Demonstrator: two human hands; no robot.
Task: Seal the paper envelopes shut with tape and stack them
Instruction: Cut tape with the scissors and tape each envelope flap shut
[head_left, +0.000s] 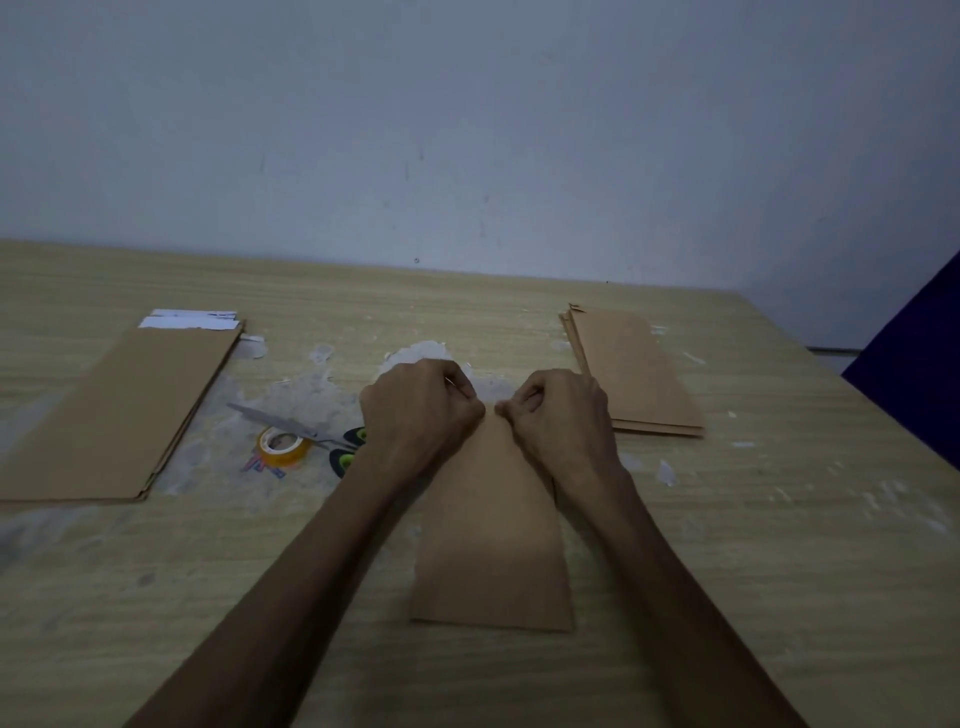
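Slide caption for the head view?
Both hands press an envelope's far end, tape roll beside scissors.

Brown paper envelopes, tape and scissors lying on the desk (727, 519)

One brown envelope (491, 540) is lying flat in the middle, long axis running away from the viewer, its far end sitting under the left hand (421, 410) and right hand (558, 415), both curled at that edge. A stack of envelopes (117, 415) with white strips showing at its far end is lying to the left; a second stack (636, 371) is lying to the right. The yellow tape roll (283, 448) is resting beside the scissors (306, 434), between the left stack and the middle envelope.
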